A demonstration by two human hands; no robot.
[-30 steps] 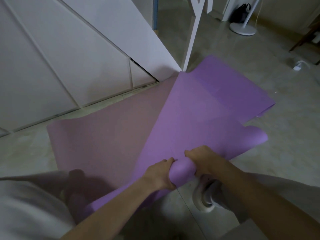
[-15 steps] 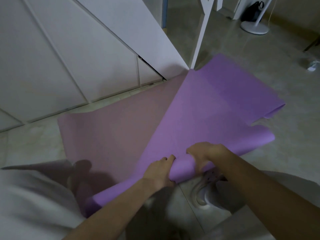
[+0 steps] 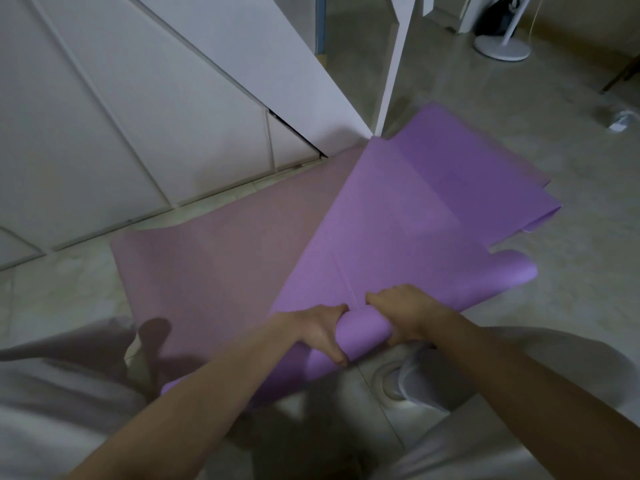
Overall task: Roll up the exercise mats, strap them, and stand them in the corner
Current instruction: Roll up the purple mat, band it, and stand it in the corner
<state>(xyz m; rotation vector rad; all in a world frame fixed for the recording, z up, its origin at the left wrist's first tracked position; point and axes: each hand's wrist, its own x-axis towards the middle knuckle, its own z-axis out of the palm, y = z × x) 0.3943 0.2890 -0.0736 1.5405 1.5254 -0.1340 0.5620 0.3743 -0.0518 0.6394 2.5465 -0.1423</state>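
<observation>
Purple mat [image 3: 398,237], near end rolled, lies creased; left hand [image 3: 311,327] and right hand [image 3: 401,313] grip the roll.

A single wide-angle camera, worn on the person's head, looks forward and steeply down along both forearms, sitting close above the left hand [image 3: 313,329] and right hand [image 3: 403,315] on the purple mat [image 3: 398,237]. The floor [image 3: 554,306] fills the right of the frame, white cabinet doors [image 3: 104,116] the upper left, and a round white stand base [image 3: 502,50] lies far off at the top edge.
</observation>
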